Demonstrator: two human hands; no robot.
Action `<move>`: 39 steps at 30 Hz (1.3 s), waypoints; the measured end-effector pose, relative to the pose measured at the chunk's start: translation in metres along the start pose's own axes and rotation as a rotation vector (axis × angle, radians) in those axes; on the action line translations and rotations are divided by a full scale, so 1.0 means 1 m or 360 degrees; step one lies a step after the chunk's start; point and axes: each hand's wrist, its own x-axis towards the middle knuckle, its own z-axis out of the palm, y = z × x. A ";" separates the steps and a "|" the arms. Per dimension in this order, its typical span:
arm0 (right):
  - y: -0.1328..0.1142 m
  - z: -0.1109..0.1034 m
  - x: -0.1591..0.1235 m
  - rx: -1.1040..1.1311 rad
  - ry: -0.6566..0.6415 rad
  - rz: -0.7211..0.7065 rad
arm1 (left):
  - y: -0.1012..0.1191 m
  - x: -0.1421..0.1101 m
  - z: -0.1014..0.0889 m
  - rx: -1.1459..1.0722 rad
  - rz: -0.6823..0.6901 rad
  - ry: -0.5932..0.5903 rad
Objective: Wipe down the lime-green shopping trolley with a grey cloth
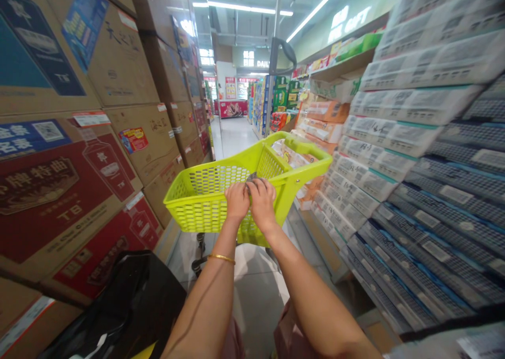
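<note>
A lime-green plastic shopping cart (pixel 197 209) stands sideways in front of me, its slotted basket pointing left. My left hand (pixel 238 200) is closed at the near rim of the basket. Right beside it, my right hand (pixel 262 198) is closed too, with its fingers curled over. A small dark grey thing (pixel 251 177) shows between the two hands; its kind is unclear. Whether the fingers also grip the rim is hidden. In the cart's raised seat part, on the right, a pale printed package (pixel 287 152) is visible.
Stacked cardboard cartons (pixel 130 80) wall the left side, with a black plastic bag (pixel 130 301) below them. On the right rise piles of white wrapped packs (pixel 394 143) and dark checked packs (pixel 430 217). A pole (pixel 275 59) stands beyond the cart, near the tiled aisle (pixel 236 135).
</note>
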 end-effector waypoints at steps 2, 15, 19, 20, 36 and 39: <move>-0.005 0.003 -0.002 0.0002 -0.0042 -0.0039 | -0.002 0.000 -0.001 0.0003 -0.0004 -0.0014; 0.039 -0.031 0.012 -0.0079 0.0293 0.0203 | 0.001 -0.001 0.000 -0.0033 0.0018 -0.0024; 0.020 -0.013 0.002 -0.0007 0.0141 0.0080 | 0.002 -0.002 0.000 -0.0043 0.0028 -0.0009; 0.014 -0.007 -0.002 0.0006 0.0062 0.0017 | 0.002 -0.002 0.000 -0.0044 0.0032 -0.0004; 0.044 -0.024 0.000 -0.0175 0.0180 0.0095 | -0.007 -0.002 -0.002 -0.0010 0.0080 0.0022; 0.042 -0.019 -0.003 -0.0189 0.0126 0.0044 | -0.006 -0.004 -0.002 0.0014 0.0094 0.0029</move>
